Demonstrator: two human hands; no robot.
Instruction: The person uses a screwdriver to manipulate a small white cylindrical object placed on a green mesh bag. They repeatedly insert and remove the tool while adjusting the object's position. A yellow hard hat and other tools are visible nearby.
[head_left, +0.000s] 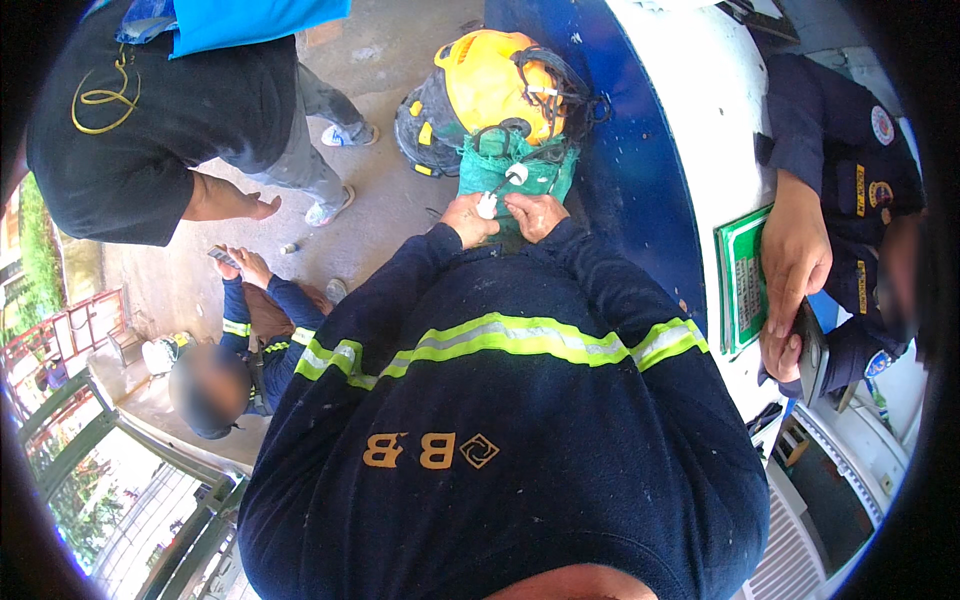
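Observation:
In front of my waist, my left hand (471, 219) is closed around a small white piece (487, 205), its kind too small to tell. A dark cord (500, 186) runs from it to a second white, rounded piece (516, 173). Close on the right, my right hand (537, 216) has its fingers curled together; what they pinch, if anything, is hidden. Just beyond both hands lies green mesh cloth (565, 178). Behind it rests a yellow hard hat (482, 80) with black straps (562, 75), against a black item with yellow patches (418, 135).
At right, a white counter (675, 120) with a blue front carries a green-framed printed sheet (740, 280); a uniformed person (840, 130) there holds a phone (812, 355). A standing person (110, 150) is at left. Below, a crouched person (225, 380) holds a phone (222, 256).

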